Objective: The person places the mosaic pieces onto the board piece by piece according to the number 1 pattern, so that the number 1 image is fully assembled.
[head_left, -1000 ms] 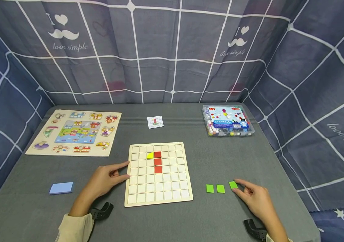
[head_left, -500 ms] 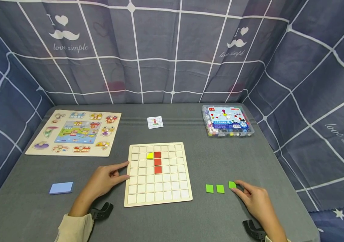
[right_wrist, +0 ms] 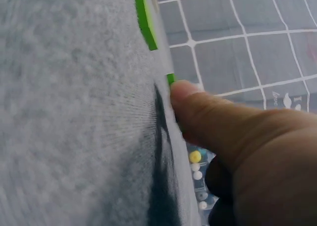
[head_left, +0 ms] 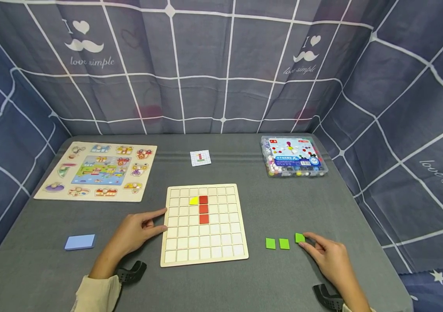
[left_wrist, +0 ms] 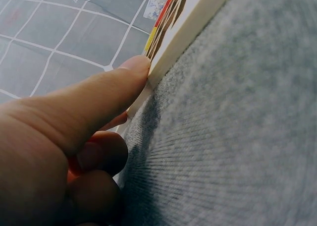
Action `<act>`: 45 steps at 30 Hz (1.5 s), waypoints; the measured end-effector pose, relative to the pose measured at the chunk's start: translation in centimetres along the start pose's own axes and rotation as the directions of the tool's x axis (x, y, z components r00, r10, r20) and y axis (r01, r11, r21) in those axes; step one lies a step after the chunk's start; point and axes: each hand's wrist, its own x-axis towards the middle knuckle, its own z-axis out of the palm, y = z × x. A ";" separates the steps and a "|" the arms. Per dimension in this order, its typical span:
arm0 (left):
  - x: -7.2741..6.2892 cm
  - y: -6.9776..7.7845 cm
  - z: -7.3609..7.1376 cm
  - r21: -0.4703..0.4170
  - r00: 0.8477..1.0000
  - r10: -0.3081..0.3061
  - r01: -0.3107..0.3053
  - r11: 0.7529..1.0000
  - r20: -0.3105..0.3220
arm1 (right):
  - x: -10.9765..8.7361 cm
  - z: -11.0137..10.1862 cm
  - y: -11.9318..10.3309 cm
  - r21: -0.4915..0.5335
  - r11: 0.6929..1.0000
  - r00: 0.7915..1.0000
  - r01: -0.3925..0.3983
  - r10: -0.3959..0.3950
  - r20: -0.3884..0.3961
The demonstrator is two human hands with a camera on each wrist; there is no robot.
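Observation:
In the head view a wooden grid board [head_left: 227, 250] lies mid-table, with one yellow tile [head_left: 193, 200] and a column of red tiles [head_left: 203, 209] in its cells. My left hand [head_left: 133, 232] touches the board's left edge with thumb and index fingertips; the left wrist view shows the thumb [left_wrist: 111, 89] against that edge. To the right, my right hand [head_left: 328, 255] pinches a green tile [head_left: 299, 238] by its right side between thumb and index finger, low at the table. Two more green tiles, one left [head_left: 270, 243] and one nearer [head_left: 284, 244], lie in line beside it.
Behind the board lies a small pattern card [head_left: 200, 158]. A picture puzzle board [head_left: 53, 173] lies back left, and a clear box of coloured beads [head_left: 294, 156] back right. A blue block [head_left: 79, 242] is left of my left hand. Curtains surround the table.
The green tile in my right hand has turned slightly, from tilted to nearly square with the other two. My left hand and the board have stayed in place.

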 end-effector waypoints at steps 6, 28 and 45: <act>0.0 0.0 0.0 -0.008 1.000 -0.006 0.006 1.000 0.005 | 0.9 -0.6 -0.2 -0.010 0.999 0.999 0.038 -0.038 -0.012; 0.0 -0.1 0.0 -0.001 1.000 0.019 -0.019 1.000 -0.010 | 6.6 1.2 -5.0 0.139 0.976 0.985 0.168 -0.171 0.010; 0.0 0.0 0.0 -0.004 1.000 0.019 -0.019 1.000 0.002 | 8.7 5.2 -9.9 0.266 0.942 0.931 0.204 -0.270 0.244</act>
